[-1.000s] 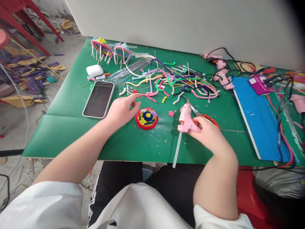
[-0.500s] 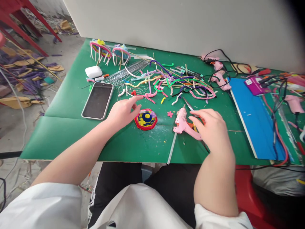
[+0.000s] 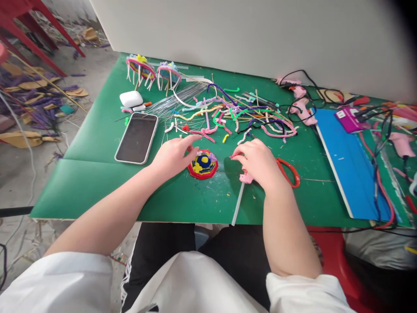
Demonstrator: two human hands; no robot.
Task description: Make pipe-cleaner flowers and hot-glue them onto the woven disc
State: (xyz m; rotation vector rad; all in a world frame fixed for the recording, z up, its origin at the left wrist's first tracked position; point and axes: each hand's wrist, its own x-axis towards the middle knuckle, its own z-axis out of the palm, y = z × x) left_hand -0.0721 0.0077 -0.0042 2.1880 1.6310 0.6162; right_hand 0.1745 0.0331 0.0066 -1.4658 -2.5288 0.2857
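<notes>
My left hand (image 3: pixel 176 153) rests at the left edge of a round pipe-cleaner disc (image 3: pixel 202 164) in red, yellow and dark blue. Its index finger and thumb are apart, and whether the thumb touches the disc I cannot tell. Small yellow and lilac flowers sit on the disc. To the right, my right hand (image 3: pixel 257 163) pinches a small pink flower (image 3: pixel 232 156) at its fingertips, mostly covered by them. Below that hand lies a pink hot glue gun (image 3: pixel 246 178), largely hidden, with a clear glue stick (image 3: pixel 237 204) poking out. Orange scissors handles (image 3: pixel 289 173) show beyond the wrist.
Loose pipe cleaners (image 3: pixel 250 115) and thin wires (image 3: pixel 182 100) spread across the back of the green table (image 3: pixel 97 182). A phone (image 3: pixel 137 138) and white case (image 3: pixel 130 99) lie at left, near two small umbrella-like crafts (image 3: pixel 168 74). Rightward are a blue board (image 3: pixel 345 165), cables and more glue guns (image 3: pixel 302 111).
My right hand has moved left over the glue gun and taken the pink flower off the table. The left hand stays beside the disc.
</notes>
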